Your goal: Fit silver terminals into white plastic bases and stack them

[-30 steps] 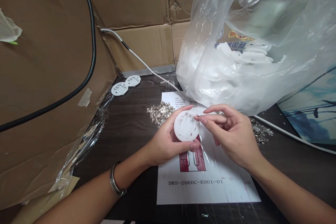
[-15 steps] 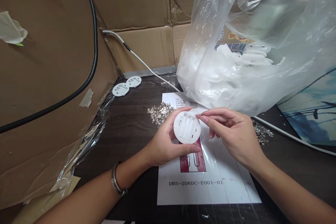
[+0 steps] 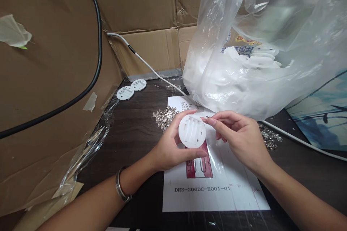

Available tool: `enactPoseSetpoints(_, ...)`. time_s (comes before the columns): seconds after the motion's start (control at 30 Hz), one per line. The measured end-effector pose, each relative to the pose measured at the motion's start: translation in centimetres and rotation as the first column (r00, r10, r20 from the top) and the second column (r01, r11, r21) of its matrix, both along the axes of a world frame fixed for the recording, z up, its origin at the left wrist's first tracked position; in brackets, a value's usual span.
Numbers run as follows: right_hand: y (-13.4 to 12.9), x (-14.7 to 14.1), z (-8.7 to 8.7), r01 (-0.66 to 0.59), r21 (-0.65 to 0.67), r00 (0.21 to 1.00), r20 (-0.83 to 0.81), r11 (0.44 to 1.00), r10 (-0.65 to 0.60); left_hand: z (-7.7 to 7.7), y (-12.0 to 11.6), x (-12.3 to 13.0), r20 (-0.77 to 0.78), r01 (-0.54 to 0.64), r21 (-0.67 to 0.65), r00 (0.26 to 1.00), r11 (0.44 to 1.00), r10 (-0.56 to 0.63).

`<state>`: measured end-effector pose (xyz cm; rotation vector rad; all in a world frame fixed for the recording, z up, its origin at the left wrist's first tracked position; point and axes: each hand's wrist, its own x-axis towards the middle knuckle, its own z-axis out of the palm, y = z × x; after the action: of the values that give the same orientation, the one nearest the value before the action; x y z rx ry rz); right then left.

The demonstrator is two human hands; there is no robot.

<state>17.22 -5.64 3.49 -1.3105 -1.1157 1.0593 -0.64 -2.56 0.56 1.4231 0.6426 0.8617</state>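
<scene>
Between its thumb and fingers, my left hand (image 3: pixel 170 148) grips a round white plastic disc (image 3: pixel 192 131) by the edge, with its slotted and ribbed face turned up. My right hand (image 3: pixel 238 133) is pinched at the disc's upper right edge. A small metal piece (image 3: pixel 208 117) shows at its fingertips; its exact shape is too small to make out. Under both hands lies a printed sheet (image 3: pixel 203 200) with a red and white picture. A pile of small metal parts (image 3: pixel 165 116) lies just left of the sheet, and another metal pile (image 3: pixel 269 138) sits behind my right hand.
A large clear plastic bag (image 3: pixel 225 90) of white discs stands at the back right. Two white discs (image 3: pixel 125 93) lie at the back left. A white cable (image 3: pixel 154 71) crosses the table, a black cable (image 3: pixel 99 43) hangs at left, and cardboard walls (image 3: pixel 146 3) enclose the back and left.
The right fingertips have drawn slightly away from the disc's edge, and more of the small metal piece shows. The disc has shifted a little left and tilted slightly.
</scene>
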Motion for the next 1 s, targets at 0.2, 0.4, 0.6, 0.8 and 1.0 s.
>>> enactPoseSetpoints(0.2, -0.1, 0.5, -0.5, -0.179, -0.062, 0.983, -0.06, 0.982, 0.175, -0.7, 0.2, 0.2, 0.061, -0.085, 0.175, 0.995, 0.981, 0.075)
enactPoseSetpoints(0.4, -0.1, 0.3, -0.8, -0.471, -0.178, 0.871, -0.248, 0.864, 0.424, -1.1, 0.1, 0.4, 0.034, -0.119, 0.493, 0.993, 0.862, 0.117)
enactPoseSetpoints(0.6, 0.1, 1.2, -0.5, -0.41, -0.016, 0.907, -0.11, 0.912, 0.406, -0.2, 0.0, -0.2, 0.065, 0.233, 0.355, 0.96, 0.905, -0.272)
enactPoseSetpoints(0.8, -0.3, 1.8, 0.0, -0.409, -0.002, 0.897, 0.181, 0.913, 0.402, -0.3, -0.4, -0.4, 0.004, 0.171, 0.307, 0.983, 0.936, -0.181)
enactPoseSetpoints(1.0, 0.1, 1.7, 0.0, -0.343, 0.013, 0.895, 0.307, 0.939, 0.323, -0.4, -0.1, -0.2, -0.096, -0.089, 0.661, 0.975, 0.746, 0.201)
